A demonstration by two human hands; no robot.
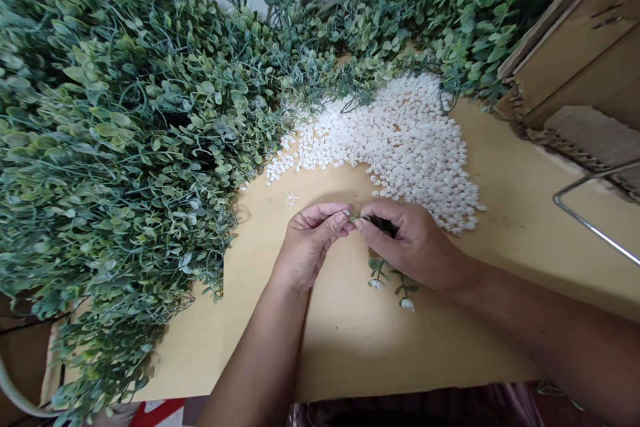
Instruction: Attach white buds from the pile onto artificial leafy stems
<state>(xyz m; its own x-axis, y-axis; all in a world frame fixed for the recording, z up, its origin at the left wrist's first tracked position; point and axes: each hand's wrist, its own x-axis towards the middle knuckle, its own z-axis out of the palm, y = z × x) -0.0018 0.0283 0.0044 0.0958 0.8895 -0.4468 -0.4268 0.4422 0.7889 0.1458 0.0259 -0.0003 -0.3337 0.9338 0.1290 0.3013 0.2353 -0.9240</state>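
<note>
My left hand (320, 233) and my right hand (405, 233) meet over the tan work surface (345, 340), fingertips almost touching. Both are closed in a pinch on an artificial leaf sprig (379, 268), whose thin green end shows between the fingertips. The rest of the sprig hangs below my right palm, with small leaves and two white buds (407, 305) at its tips. A small white bit may sit in the left fingertips, too small to make out. Just beyond my hands spreads a heap of small white plastic buds (410, 133).
A large pile of artificial green foliage (125, 120) covers the left side, and more foliage (465, 13) lies at the back right. A cardboard box (580, 53) and a bent metal rod (595, 227) are at right. Tiny white sticks (292, 200) lie near my left hand.
</note>
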